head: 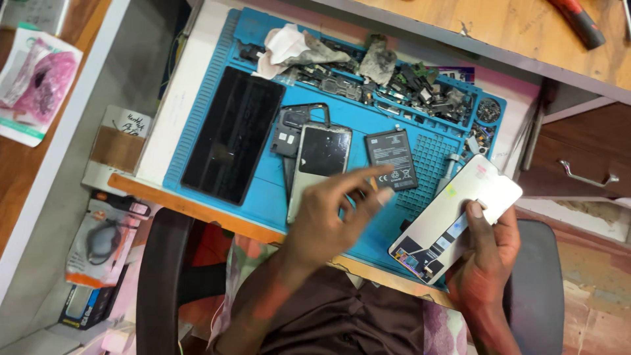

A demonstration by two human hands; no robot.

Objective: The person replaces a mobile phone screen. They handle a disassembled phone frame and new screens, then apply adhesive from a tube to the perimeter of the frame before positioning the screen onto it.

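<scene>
Scanning L to R, I see a pink-printed packet [36,82] top left and a black screen panel [231,135] on the blue mat [263,197]. Left hand [328,220] hovers open, empty, near the grey-labelled battery [392,160]. Right hand [486,256] grips the white display panel [455,218] w/ coloured stickers.

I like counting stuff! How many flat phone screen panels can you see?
2. One dark screen panel lies on the blue mat at its left side. One white-backed screen panel is held in the right hand. More could be hidden among the parts.
</scene>
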